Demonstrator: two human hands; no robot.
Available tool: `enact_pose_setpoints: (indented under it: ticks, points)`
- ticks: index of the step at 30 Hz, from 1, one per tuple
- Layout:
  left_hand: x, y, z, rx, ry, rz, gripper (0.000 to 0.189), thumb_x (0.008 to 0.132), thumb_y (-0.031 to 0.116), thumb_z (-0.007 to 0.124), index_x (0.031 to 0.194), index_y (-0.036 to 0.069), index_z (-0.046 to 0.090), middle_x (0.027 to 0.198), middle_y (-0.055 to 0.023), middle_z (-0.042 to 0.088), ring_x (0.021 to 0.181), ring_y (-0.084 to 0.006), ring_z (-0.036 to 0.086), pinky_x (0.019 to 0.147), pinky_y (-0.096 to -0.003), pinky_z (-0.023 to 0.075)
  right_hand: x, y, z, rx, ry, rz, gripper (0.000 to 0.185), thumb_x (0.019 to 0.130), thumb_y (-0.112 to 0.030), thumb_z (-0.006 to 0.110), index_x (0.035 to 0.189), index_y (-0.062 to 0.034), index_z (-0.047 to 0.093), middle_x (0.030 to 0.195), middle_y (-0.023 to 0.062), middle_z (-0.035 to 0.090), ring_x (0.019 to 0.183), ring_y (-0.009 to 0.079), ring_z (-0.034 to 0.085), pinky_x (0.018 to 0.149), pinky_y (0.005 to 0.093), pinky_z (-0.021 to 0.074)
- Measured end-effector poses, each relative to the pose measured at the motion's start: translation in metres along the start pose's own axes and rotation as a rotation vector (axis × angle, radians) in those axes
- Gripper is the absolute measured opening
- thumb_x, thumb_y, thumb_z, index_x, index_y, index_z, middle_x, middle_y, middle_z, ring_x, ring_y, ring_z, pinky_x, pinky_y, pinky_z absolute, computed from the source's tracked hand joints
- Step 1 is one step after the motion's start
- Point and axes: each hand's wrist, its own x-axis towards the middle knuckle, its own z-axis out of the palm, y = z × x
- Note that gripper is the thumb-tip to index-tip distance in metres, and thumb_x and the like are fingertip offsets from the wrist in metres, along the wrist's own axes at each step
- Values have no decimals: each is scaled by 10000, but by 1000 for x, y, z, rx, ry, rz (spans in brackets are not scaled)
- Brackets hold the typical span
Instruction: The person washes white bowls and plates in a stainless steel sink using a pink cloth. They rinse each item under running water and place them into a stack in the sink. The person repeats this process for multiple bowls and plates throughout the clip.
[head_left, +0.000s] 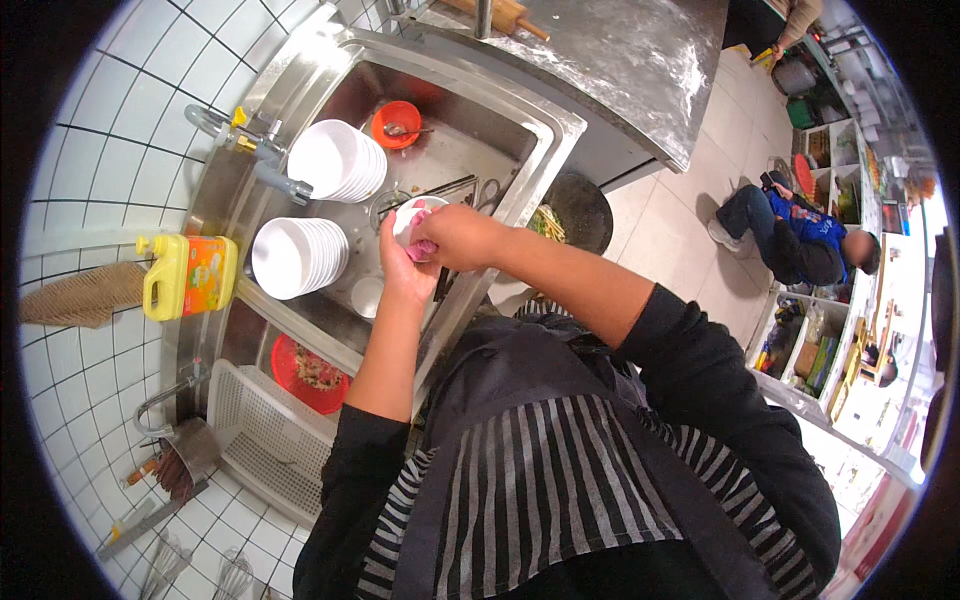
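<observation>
Over the steel sink basin (465, 157), my left hand (409, 274) holds a small white bowl (403, 223), tilted. My right hand (465, 236) presses a pink cloth (424, 249) against the inside of that bowl. Two nested stacks of white bowls lie on their sides in the basin, an upper stack (337, 161) and a lower stack (300, 257). Another white bowl (367, 297) sits on the basin floor left of my forearm. A red-orange bowl (396, 124) with a metal spoon is at the far end. Chopsticks (442, 191) and scissors (489, 193) lie beyond my hands.
Grey faucet (281, 176) overhangs the basin. A yellow detergent jug (191, 277) stands on the sink ledge. The second basin holds a red colander (300, 375) and a white plastic basket (270, 435). A wok (574, 214) is right of the sink; a person (806, 229) sits farther right.
</observation>
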Motion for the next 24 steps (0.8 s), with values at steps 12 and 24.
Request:
enact_pose_setpoints:
  ticks: [12,24]
  points:
    - [-2,-20,5,48,-15,77,493,1007,484,460,1258,94,625,1131,-41,673,1102,-201,639,941,-411,534,-10,6,-26,-107,-147,98,202,832,-246,713,946,-81,736,912,203,715,876,375,706,815,502,561]
    - [-14,-45,33,-70,83,254,508,993,474,490,1306,94,613,1236,-101,674,1153,-246,631,1005,-405,496,-19,14,-38,-69,258,-154,226,867,-280,692,924,-66,734,893,203,715,894,395,694,813,496,539]
